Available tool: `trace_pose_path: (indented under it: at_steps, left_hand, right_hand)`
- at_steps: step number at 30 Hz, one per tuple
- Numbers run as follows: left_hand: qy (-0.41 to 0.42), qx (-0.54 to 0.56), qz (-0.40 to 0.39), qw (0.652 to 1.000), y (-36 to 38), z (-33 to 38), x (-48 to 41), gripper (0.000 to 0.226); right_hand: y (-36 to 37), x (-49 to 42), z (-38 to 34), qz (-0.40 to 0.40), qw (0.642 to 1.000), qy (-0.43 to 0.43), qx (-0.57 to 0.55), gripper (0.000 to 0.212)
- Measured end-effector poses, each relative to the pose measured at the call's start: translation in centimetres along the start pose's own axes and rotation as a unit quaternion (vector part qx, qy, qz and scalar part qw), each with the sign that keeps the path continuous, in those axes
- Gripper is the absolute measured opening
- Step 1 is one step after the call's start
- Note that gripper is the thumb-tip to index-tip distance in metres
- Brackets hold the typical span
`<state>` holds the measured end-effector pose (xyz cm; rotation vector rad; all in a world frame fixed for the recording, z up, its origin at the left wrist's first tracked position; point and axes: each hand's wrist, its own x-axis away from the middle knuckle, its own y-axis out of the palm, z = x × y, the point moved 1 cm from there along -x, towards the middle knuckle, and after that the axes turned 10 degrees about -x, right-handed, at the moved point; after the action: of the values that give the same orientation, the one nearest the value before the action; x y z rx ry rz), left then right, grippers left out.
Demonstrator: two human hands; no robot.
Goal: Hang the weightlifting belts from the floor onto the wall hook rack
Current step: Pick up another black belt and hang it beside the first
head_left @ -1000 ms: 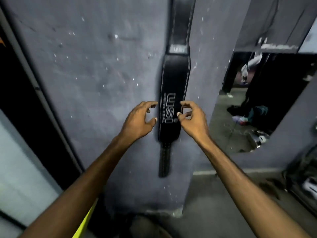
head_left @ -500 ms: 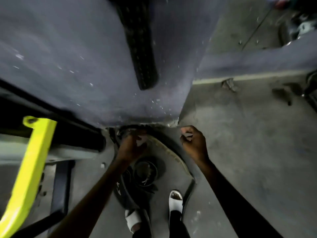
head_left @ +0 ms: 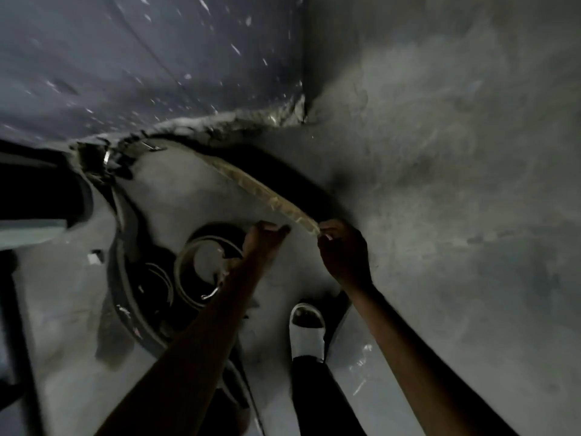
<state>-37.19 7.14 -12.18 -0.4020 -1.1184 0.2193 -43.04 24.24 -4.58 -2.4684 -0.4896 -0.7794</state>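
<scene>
We are bent low over the floor (head_left: 440,184), at the foot of the wall (head_left: 125,58); both hands are down at the big belt (head_left: 261,187) that arcs on its edge from the wall base towards us; its pale inner face is turned up, its dark outer face away. The right hand (head_left: 344,253) has its grip pinched shut on the belt's near end, fingertips on the top edge; the left hand (head_left: 264,243) sits just beside it, fingers curled half open, and whether it touches the belt we cannot tell. Inside that arc lie more belts; a coiled one (head_left: 188,272) with a metal hook at its end, and another dark one (head_left: 125,278) curving round it; a sandalled foot (head_left: 306,328) stands close by.

To do this lift well, we judge, the left hand should close on the belt a little further along, so the stiff strip comes up level rather than dragging; we lift clear of the coiled belt's hook so nothing snags; then find the buckle end near the wall, since that is the likely part to go over the rack, which is out of view.
</scene>
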Motion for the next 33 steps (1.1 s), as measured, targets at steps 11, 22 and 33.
trace_pose_path:
  at_steps: [11, 22, 33]
  left_hand:
    - [-0.057, 0.181, 0.042, 0.981, 8.2, 1.3, -12.5, 0.033]
    - [0.093, 0.167, 0.074, 0.979, -3.4, 2.6, 3.7, 0.026]
    - [0.219, 0.189, 0.049, 0.956, -19.9, 4.5, 23.7, 0.043]
  right_hand:
    - [1.6, -4.9, 9.4, 0.013, 1.000, 0.001, -0.020, 0.026]
    - [0.5, -2.3, -0.7, -0.020, 0.997, -0.070, 0.006, 0.045]
    - [0.4, 11.2, -21.2, -0.208, 0.972, -0.062, -0.096, 0.030]
